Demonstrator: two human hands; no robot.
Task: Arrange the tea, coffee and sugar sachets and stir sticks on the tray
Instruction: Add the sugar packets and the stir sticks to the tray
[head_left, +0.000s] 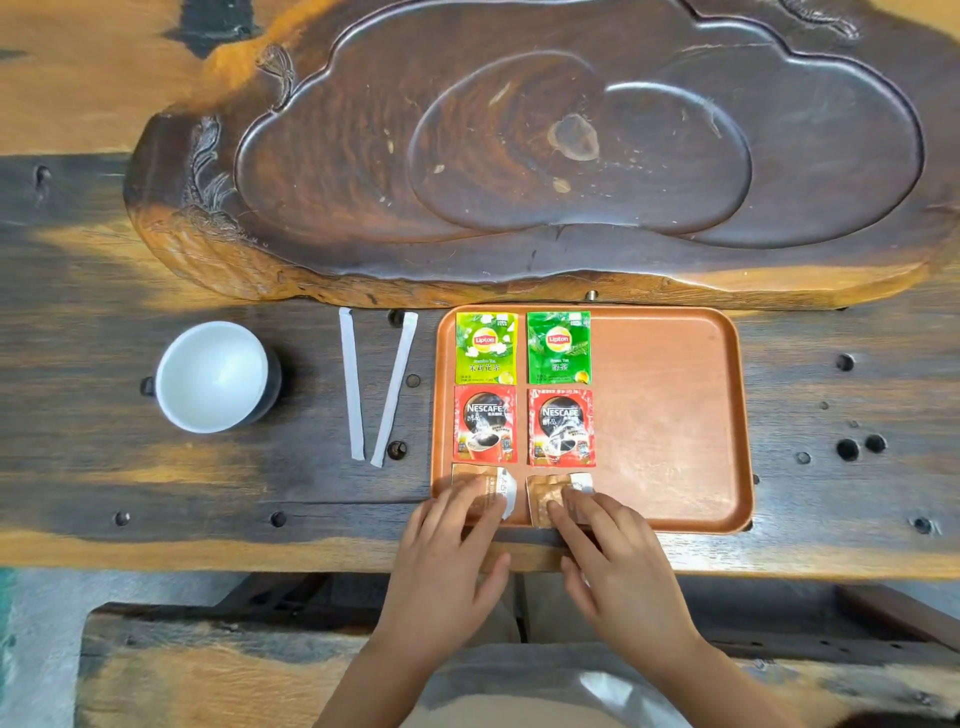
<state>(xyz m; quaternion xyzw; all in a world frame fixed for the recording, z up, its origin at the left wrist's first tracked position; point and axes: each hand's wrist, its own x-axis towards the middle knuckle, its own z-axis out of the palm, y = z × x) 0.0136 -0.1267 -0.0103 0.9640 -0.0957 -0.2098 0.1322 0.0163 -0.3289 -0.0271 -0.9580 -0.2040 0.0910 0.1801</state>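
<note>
An orange-brown tray (670, 415) lies on the table. In its left half, two green Lipton tea sachets (486, 347) (559, 346) lie side by side at the back. Two red Nescafe coffee sachets (485, 423) (561, 427) sit just below them. At the near edge lie two brown sugar sachets (480, 480) (544, 498). My left hand (452, 540) rests its fingertips flat on the left sugar sachet. My right hand (608, 545) presses its fingertips on the right one. Two white paper-wrapped stir sticks (351, 384) (395, 389) lie on the table left of the tray.
A white cup (215, 376) stands on the table at the left. A large carved dark wooden tea board (519, 156) fills the back. The tray's right half is bare. The table's near edge runs just below the tray.
</note>
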